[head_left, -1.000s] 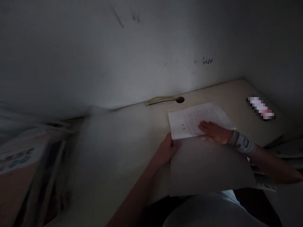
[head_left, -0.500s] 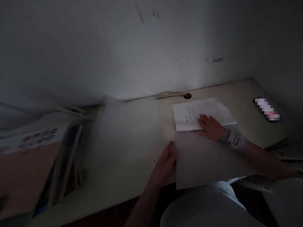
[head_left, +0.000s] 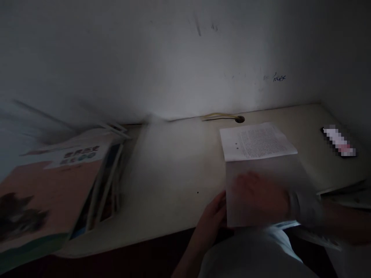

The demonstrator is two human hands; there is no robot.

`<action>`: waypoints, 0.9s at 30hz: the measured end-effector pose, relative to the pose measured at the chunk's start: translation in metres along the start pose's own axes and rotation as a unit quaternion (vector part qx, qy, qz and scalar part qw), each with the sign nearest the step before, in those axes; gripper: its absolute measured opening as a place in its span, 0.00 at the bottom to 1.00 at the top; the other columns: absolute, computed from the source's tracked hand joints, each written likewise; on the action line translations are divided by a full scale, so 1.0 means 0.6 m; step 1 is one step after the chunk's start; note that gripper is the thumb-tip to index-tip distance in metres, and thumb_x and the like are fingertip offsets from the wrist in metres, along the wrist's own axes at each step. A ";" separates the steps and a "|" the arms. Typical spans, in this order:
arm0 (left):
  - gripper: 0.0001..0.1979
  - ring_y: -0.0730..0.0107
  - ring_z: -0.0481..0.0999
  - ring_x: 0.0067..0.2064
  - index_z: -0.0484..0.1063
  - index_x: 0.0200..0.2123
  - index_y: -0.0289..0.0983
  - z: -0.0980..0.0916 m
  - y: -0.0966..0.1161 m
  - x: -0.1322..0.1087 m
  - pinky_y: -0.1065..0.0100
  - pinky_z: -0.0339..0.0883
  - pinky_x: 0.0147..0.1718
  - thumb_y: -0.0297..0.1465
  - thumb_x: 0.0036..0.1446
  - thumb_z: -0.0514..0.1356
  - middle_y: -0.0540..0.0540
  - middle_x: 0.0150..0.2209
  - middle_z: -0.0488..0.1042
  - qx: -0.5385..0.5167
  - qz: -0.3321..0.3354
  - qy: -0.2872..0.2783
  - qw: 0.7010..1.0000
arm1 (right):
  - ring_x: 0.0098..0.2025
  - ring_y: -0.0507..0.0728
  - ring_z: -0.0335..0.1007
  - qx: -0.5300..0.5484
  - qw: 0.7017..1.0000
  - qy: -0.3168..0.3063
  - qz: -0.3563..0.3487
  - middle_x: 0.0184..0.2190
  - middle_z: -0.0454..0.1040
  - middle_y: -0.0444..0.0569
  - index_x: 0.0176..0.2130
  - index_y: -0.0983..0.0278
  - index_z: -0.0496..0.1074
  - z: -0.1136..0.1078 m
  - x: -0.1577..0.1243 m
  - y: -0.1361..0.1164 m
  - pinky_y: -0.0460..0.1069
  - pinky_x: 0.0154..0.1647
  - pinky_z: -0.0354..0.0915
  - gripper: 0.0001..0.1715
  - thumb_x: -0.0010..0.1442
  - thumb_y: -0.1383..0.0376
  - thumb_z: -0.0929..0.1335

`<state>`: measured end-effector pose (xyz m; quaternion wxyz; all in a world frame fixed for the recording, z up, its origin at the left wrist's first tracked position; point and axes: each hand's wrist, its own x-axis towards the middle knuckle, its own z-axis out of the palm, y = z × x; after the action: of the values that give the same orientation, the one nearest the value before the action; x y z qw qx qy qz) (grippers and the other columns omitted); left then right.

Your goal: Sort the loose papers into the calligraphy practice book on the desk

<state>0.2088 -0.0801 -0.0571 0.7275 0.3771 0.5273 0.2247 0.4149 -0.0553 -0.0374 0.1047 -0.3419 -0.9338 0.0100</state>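
Note:
A printed sheet of paper (head_left: 257, 141) lies on the pale desk (head_left: 174, 173), with a blank sheet (head_left: 275, 173) overlapping its near half and hanging over the desk's front edge. My left hand (head_left: 213, 216) holds the blank sheet's left edge near the lower corner, fingers closed on it. My right hand (head_left: 257, 195), with a grey wrist strap, is smeared by motion over the blank sheet; its fingers cannot be made out.
A stack of books and magazines (head_left: 58, 181) lies at the left of the desk. A cable hole with a yellowish cable (head_left: 232, 117) sits by the wall. A blurred-out small object (head_left: 339, 141) lies at the far right. More papers (head_left: 344, 193) lie at the right edge.
My right hand has slid off the printed sheet toward me onto the blank sheet. The view has swung left, showing more of the book stack.

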 end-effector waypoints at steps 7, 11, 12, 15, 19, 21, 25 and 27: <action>0.25 0.60 0.75 0.44 0.69 0.52 0.41 -0.022 0.051 0.060 0.62 0.68 0.42 0.43 0.53 0.56 0.43 0.46 0.76 0.118 0.080 -0.007 0.990 | 0.44 0.62 0.74 -0.066 0.994 0.057 0.071 0.43 0.75 0.66 0.47 0.75 0.71 0.030 -0.075 -0.076 0.56 0.44 0.70 0.18 0.58 0.71 0.62; 0.25 0.56 0.73 0.49 0.68 0.52 0.36 -0.031 0.085 0.119 0.57 0.65 0.48 0.43 0.53 0.56 0.39 0.47 0.75 0.146 0.154 0.045 0.976 | 0.44 0.59 0.74 -0.026 0.995 0.097 0.007 0.42 0.77 0.63 0.48 0.73 0.71 0.024 -0.089 -0.061 0.53 0.43 0.72 0.19 0.59 0.71 0.60; 0.26 0.55 0.73 0.50 0.67 0.52 0.35 -0.032 0.094 0.130 0.56 0.65 0.48 0.44 0.54 0.54 0.38 0.48 0.74 0.140 0.167 0.060 0.974 | 0.44 0.59 0.74 -0.017 0.995 0.101 -0.010 0.42 0.77 0.62 0.48 0.73 0.70 0.021 -0.092 -0.061 0.53 0.43 0.72 0.20 0.60 0.71 0.59; 0.28 0.54 0.71 0.52 0.64 0.55 0.36 -0.032 0.116 0.150 0.57 0.66 0.48 0.46 0.56 0.52 0.38 0.51 0.72 0.151 0.206 0.070 0.964 | 0.42 0.59 0.75 -0.011 0.993 0.105 -0.043 0.41 0.77 0.62 0.47 0.74 0.70 0.016 -0.097 -0.067 0.53 0.39 0.73 0.19 0.60 0.68 0.60; 0.31 0.54 0.70 0.53 0.60 0.57 0.35 -0.033 0.127 0.164 0.57 0.66 0.48 0.43 0.52 0.58 0.38 0.53 0.70 0.211 0.227 0.079 0.948 | 0.39 0.58 0.76 -0.004 0.990 0.126 -0.060 0.37 0.79 0.59 0.43 0.73 0.72 0.018 -0.103 -0.072 0.51 0.34 0.73 0.15 0.60 0.69 0.61; 0.29 0.54 0.71 0.52 0.60 0.56 0.35 -0.035 0.128 0.175 0.57 0.67 0.47 0.40 0.52 0.58 0.38 0.53 0.70 0.228 0.207 0.121 0.944 | 0.39 0.58 0.76 0.005 0.990 0.120 -0.069 0.38 0.78 0.58 0.43 0.73 0.72 0.018 -0.105 -0.074 0.51 0.35 0.72 0.16 0.60 0.69 0.61; 0.24 0.54 0.69 0.52 0.63 0.53 0.34 -0.039 0.133 0.193 0.56 0.64 0.50 0.34 0.52 0.58 0.37 0.53 0.70 0.290 0.166 0.214 0.918 | 0.46 0.58 0.72 0.031 0.995 0.037 -0.085 0.43 0.77 0.56 0.46 0.67 0.71 0.015 -0.104 -0.058 0.53 0.44 0.70 0.16 0.62 0.63 0.62; 0.23 0.53 0.70 0.51 0.63 0.52 0.34 -0.039 0.138 0.196 0.55 0.63 0.49 0.34 0.52 0.58 0.36 0.52 0.70 0.311 0.159 0.234 0.907 | 0.53 0.58 0.67 0.043 0.996 0.037 -0.064 0.49 0.74 0.53 0.50 0.64 0.69 0.011 -0.101 -0.012 0.56 0.54 0.64 0.18 0.63 0.60 0.61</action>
<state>0.2330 0.0633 -0.0663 0.3838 0.5999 0.6583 0.2436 0.4538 -0.0994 -0.0543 0.1543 -0.2770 -0.9479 0.0310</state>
